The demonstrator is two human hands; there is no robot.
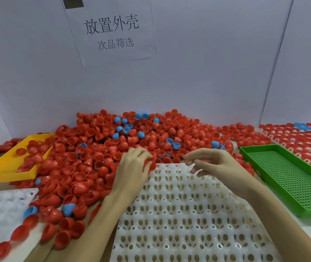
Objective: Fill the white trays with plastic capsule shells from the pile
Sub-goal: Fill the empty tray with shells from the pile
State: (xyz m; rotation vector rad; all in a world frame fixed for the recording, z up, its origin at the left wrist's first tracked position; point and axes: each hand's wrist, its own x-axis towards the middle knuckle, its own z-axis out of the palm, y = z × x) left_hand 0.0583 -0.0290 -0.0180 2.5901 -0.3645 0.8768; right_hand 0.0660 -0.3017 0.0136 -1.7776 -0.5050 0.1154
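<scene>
Currently left hand point(132, 165) fingers clamped on red shells point(150, 164) at white tray point(188, 214) far edge; right hand point(213, 163) fingers curled, grip unclear.

Glossy smooth plastic shells point(101, 148), a matt white plastic tray point(185, 214), perforated green plastic basket point(291, 184), paper sign point(111, 31).

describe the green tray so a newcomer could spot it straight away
Start at the big white tray under the person's hands, then look to its right. The green tray lies there, a long perforated basket, the only green thing here and holding no shells.
</scene>
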